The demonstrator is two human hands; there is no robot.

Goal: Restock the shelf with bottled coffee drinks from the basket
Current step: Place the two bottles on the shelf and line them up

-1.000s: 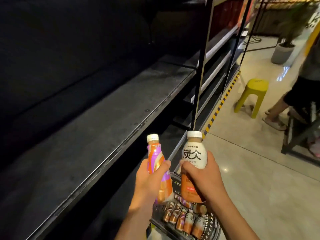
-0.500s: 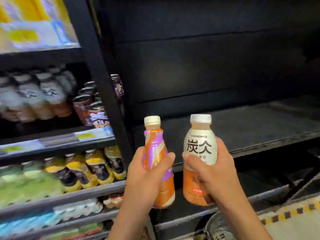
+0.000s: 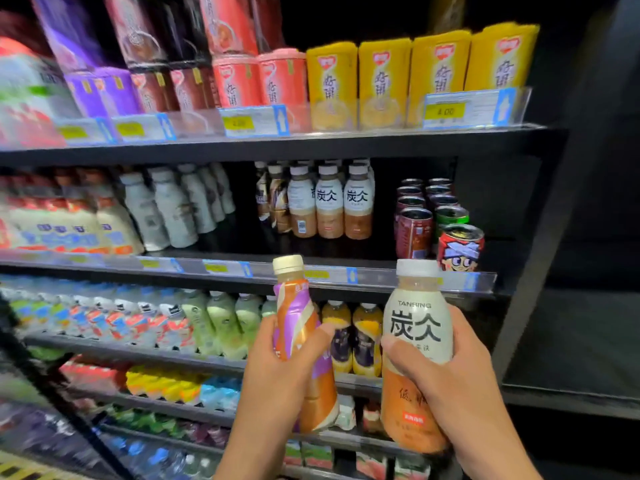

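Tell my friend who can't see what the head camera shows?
Two hands each hold up a coffee bottle before stocked shop shelves: the left hand an orange-purple bottle, the right hand a white-orange bottle. Matching bottles stand on a shelf above.

The cream-and-orange bottle [image 3: 417, 355] in the right hand [image 3: 453, 382] reads "TANBING" above large black characters "炭仌". The same "炭仌" shows on the matching bottles on the shelf [image 3: 343, 202]. A yellow price tag [image 3: 444, 111] under the yellow packs reads "4.00"; other tags are too blurred.
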